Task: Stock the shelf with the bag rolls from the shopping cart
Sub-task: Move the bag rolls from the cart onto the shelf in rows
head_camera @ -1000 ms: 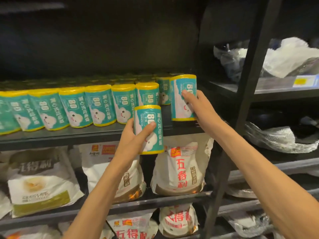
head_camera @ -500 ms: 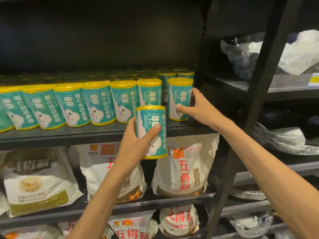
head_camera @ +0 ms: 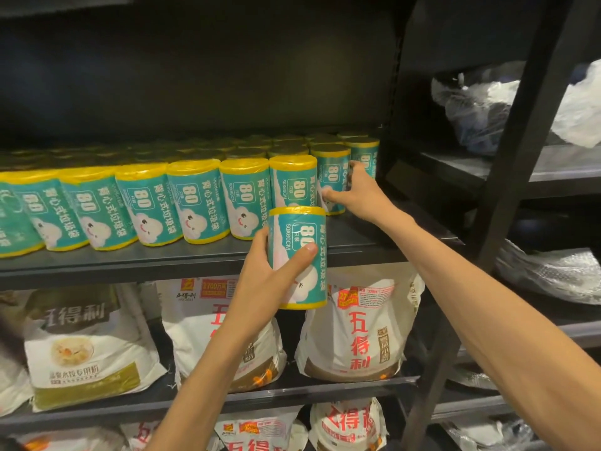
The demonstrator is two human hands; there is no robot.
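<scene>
— Left hand (head_camera: 260, 281)?
— Wrapped round an upright teal-and-yellow bag roll (head_camera: 297, 255), thumb across the front, fingers behind. Held in the air just in front of the shelf (head_camera: 201, 258) edge, partly covering a flour bag (head_camera: 357, 323) on the level below.
— And the right hand (head_camera: 354, 193)?
— Reaching deeper onto the same shelf, thumb and fingers gripping a standing roll (head_camera: 331, 177) in the second row, bottom down on the board. Just beside it, another roll (head_camera: 364, 154) at the far right.
— Rest of the stock?
— A front row of rolls (head_camera: 146, 206) standing side by side from the left edge to the held one, leaning slightly leftward, more rows behind in shadow. Below, more flour bags (head_camera: 87, 349) on two lower levels.
— To the right?
— A black upright post (head_camera: 520, 151), then a neighbouring rack with crumpled plastic wrap (head_camera: 487, 102). No cart visible from here.
</scene>
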